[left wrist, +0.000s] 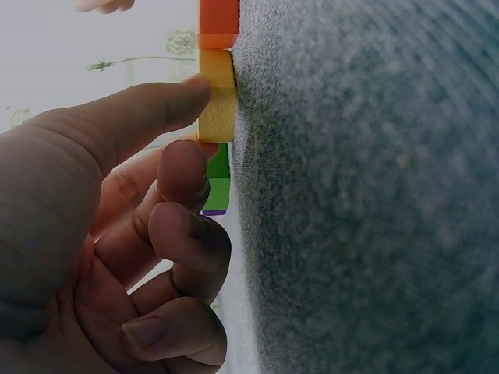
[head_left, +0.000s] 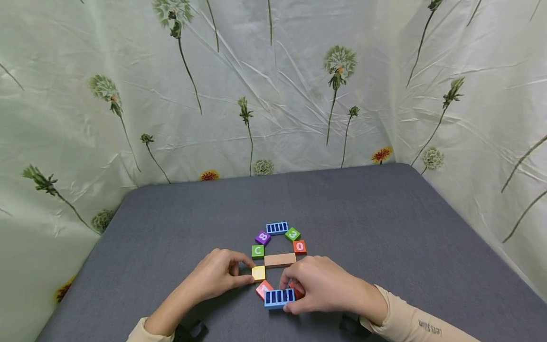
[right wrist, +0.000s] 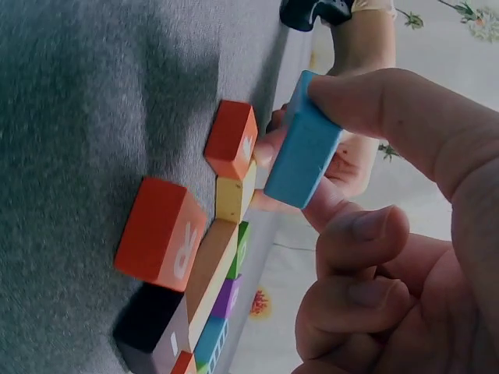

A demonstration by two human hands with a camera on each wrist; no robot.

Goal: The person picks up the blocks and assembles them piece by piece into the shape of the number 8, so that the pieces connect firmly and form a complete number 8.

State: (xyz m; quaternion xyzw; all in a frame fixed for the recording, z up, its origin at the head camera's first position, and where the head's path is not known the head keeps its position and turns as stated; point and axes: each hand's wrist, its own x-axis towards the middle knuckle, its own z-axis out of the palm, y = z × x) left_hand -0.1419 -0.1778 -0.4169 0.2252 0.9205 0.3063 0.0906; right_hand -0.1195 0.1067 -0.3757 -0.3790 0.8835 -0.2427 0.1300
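My left hand [head_left: 220, 271] pinches a yellow block [head_left: 258, 273] between thumb and index finger, and the block sits on the table. With thumb and fingertips, my right hand [head_left: 322, 285] holds a blue block [head_left: 279, 299] with dark stripes on its face. The right wrist view shows this blue block [right wrist: 304, 148] raised off the cloth. Below it lie two red-orange blocks [right wrist: 231, 139], one partly covered by the right hand in the head view. A plain wooden plank [head_left: 279, 260] lies beyond both hands. A black block [right wrist: 152, 327], seen in the right wrist view, is hidden from the head camera.
Past the plank, a ring of blocks continues: green C [head_left: 258, 251], purple 8 [head_left: 262, 237], a second blue striped block [head_left: 277, 228], green 3 [head_left: 292, 234] and red 0 [head_left: 299, 247]. Grey cloth covers the table [head_left: 363, 213]; a flowered curtain [head_left: 290, 95] hangs behind.
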